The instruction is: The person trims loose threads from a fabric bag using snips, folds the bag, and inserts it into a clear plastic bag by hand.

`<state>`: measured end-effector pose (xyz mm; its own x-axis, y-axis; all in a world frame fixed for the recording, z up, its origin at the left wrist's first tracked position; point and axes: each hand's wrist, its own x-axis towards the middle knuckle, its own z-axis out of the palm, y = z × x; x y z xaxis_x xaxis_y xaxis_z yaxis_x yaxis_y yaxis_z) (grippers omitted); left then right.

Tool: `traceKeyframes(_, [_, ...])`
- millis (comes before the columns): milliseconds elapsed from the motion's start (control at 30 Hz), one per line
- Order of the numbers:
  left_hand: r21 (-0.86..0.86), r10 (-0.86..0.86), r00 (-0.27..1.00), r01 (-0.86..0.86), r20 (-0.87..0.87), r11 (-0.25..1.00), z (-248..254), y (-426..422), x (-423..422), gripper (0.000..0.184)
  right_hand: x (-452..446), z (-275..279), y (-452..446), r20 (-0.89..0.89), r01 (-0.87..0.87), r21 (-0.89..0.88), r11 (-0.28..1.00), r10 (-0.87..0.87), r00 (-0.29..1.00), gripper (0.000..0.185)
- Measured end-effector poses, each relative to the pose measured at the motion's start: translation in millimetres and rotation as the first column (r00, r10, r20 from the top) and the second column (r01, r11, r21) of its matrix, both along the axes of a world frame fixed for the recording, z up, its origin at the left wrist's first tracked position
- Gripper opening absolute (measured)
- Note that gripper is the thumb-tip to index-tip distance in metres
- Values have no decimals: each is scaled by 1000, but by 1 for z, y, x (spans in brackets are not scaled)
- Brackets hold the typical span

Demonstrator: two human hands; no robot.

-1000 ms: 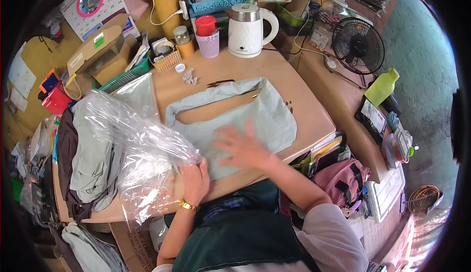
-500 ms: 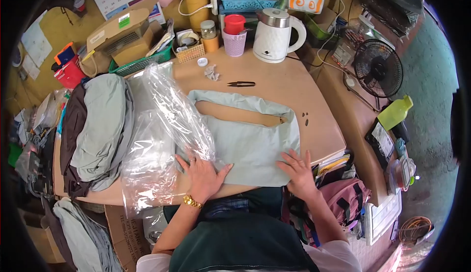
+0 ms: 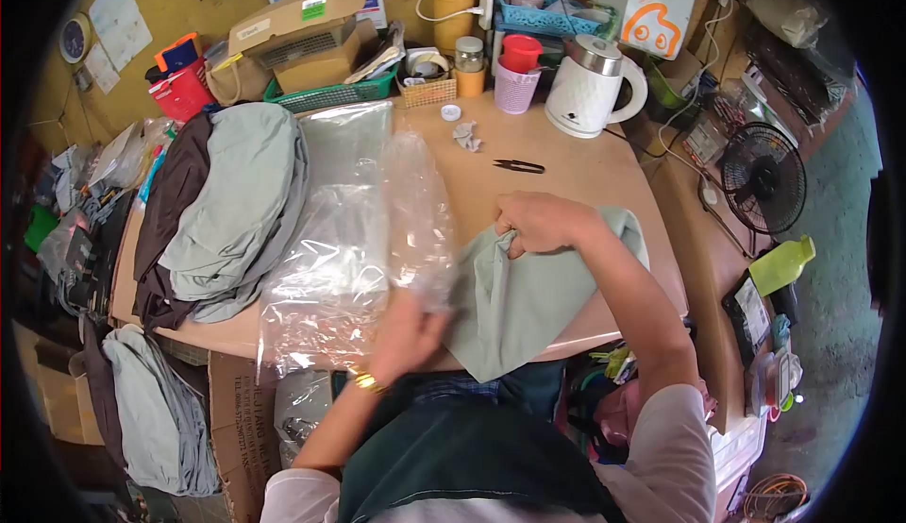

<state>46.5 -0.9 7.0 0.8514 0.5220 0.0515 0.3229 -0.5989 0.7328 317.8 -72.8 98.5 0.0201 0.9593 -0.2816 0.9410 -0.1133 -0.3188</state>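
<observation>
A piece of grey-green cloth (image 3: 562,287) lies at the table's front, partly lifted and folded over, with one corner hanging past the edge. My right hand (image 3: 540,224) pinches a bunched part of it near its upper left. By the cloth's left side, my left hand (image 3: 411,334) is smeared by motion, and its fingertips are lost against the cloth and clear plastic. Clear plastic bags (image 3: 330,268) spread over the table to the left of the cloth. Beyond my right hand lie black thread snips (image 3: 520,166).
Folded grey-green and dark garments (image 3: 231,211) are heaped at the left. Along the back stand a white electric kettle (image 3: 587,89), a lilac cup (image 3: 516,91) and a green basket (image 3: 330,96). A black fan (image 3: 763,178) is at the right.
The cloth lay flat under both hands; my right hand has moved up and inward, lifting and folding part of it. My left hand has shifted slightly. The camera view has turned left.
</observation>
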Motion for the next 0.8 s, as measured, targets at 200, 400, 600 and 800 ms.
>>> traceKeyframes(200, [220, -167, 946, 232, -277, 948, 93, 82, -147, 42, -3, -65, 38, 11, -311, 68, 948, 311, 950, 32])
traceKeyframes(400, [750, 528, 826, -220, -197, 624, 139, 96, -160, 39, -28, -38, 44, -112, -266, -67, 962, 258, 960, 26])
traceKeyframes(600, [604, 274, 947, -319, 169, 731, 191, 109, -122, 43, -14, -6, -14, -133, -184, 129, 975, 200, 971, 19])
traceKeyframes(800, [716, 267, 942, -328, 201, 616, 180, 132, -63, 55, -20, 27, -100, -513, 478, 410, 777, -238, 825, 12])
